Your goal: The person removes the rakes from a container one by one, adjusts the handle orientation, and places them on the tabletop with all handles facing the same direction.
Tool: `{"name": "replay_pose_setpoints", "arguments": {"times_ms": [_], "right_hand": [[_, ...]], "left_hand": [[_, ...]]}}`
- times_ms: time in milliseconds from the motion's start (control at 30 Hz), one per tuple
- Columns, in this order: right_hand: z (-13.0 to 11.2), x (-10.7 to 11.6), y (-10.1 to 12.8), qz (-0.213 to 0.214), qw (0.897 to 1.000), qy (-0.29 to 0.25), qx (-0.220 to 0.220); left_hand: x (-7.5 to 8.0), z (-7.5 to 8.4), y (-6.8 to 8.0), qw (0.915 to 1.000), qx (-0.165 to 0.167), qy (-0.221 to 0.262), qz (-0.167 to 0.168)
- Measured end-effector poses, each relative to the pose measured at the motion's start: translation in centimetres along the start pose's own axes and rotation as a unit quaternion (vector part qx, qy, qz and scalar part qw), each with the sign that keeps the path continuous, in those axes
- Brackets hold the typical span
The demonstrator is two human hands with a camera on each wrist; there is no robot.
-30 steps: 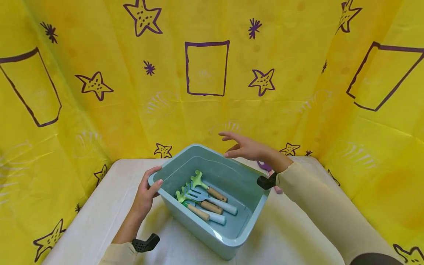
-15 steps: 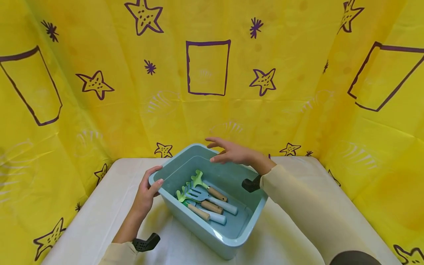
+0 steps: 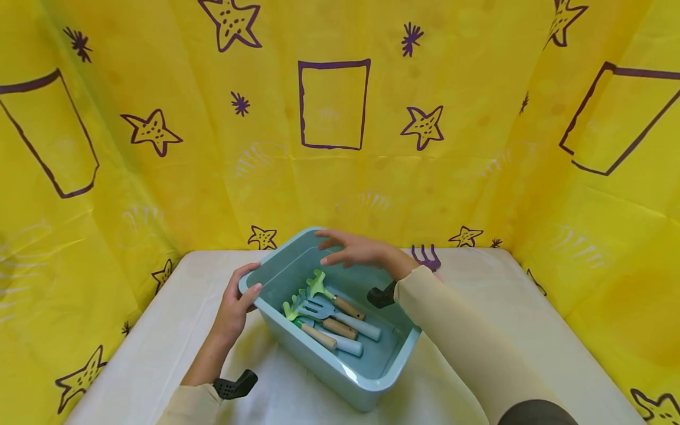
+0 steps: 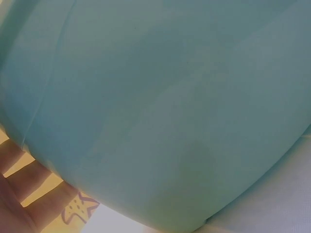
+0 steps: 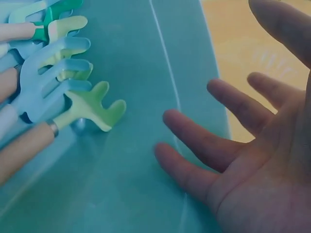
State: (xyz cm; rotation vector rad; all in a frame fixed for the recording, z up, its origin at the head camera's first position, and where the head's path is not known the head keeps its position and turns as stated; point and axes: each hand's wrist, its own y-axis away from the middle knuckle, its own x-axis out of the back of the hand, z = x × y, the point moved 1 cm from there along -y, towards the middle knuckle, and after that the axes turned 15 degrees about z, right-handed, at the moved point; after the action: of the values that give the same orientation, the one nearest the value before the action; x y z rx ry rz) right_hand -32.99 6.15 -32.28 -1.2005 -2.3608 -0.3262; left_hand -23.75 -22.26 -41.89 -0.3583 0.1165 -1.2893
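A light blue-green plastic tub [image 3: 329, 379] stands on the white table at an angle. My left hand [image 3: 232, 307] grips its left corner, thumb over the rim and fingers along the outside. Over the tub's back part hovers my right hand [image 3: 357, 249], fingers spread and holding nothing; its palm shows in the right wrist view. Inside the tub lie several small garden hand tools. Among them are a blue hand fork [image 3: 320, 309] and a light green hand rake [image 5: 90, 109] with a wooden handle. More green heads and handles lie partly hidden beneath the blue fork.
A purple hand fork [image 3: 426, 260] lies on the white table [image 3: 154, 336] behind the right forearm, its handle mostly hidden. Yellow printed sheeting [image 3: 340, 189] closes off the back and both sides.
My right hand has moved left and slightly down, from the tub's back rim to above its inside. The purple fork's tines have come into view. My left hand keeps its grip.
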Motion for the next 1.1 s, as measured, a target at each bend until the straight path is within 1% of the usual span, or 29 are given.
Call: {"name": "replay_pose_setpoints", "arguments": {"times_ms": [233, 533, 667, 867, 1033, 1100], "right_hand": [[1.0, -0.9, -0.7, 0.003, 1.0, -0.012, 0.001], [2.5, -1.6, -0.9, -0.023, 0.998, -0.027, -0.057], [2.9, -2.1, -0.6, -0.028, 0.996, -0.009, -0.082], [3.2, -2.9, -0.5, -0.05, 0.992, 0.029, -0.108], [3.8, -3.3, -0.4, -0.08, 0.985, 0.06, -0.141], [4.0, -3.5, -0.4, -0.093, 0.981, 0.062, -0.157]], "left_hand": [[0.2, 0.1, 0.1, 1.0, 0.003, -0.008, 0.005], [0.0, 0.2, 0.0, 1.0, 0.003, 0.003, 0.001], [-0.1, 0.1, 0.1, 1.0, 0.005, 0.002, 0.0], [0.1, -0.1, 0.1, 1.0, 0.005, -0.003, 0.005], [0.0, -0.1, 0.0, 1.0, 0.005, -0.002, 0.002], [-0.1, 0.0, 0.0, 1.0, 0.007, -0.002, 0.002]]}}
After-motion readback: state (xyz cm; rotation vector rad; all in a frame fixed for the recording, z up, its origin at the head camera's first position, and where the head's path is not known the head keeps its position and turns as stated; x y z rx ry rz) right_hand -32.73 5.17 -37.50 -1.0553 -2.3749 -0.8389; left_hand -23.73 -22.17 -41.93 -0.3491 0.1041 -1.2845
